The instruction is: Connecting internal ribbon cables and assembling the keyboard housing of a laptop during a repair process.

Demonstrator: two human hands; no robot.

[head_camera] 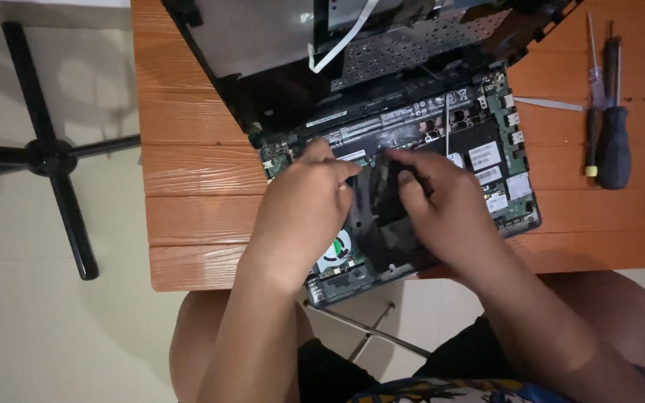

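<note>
An orange wooden slat table (188, 186) fills the upper middle of the frame. On it lies an opened laptop (412, 127) at centre, with two screwdrivers (608, 127) at the upper right, near a white strip (550, 104).

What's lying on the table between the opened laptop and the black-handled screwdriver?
Between the opened laptop and the black-handled screwdriver, the head view shows bare orange table and a thin pale strip.

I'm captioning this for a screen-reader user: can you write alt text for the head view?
Both hands, left hand and right hand, press on a dark panel inside an opened laptop on an orange wooden table. Two screwdrivers lie to the right; a chair base stands on the floor at left.
</note>
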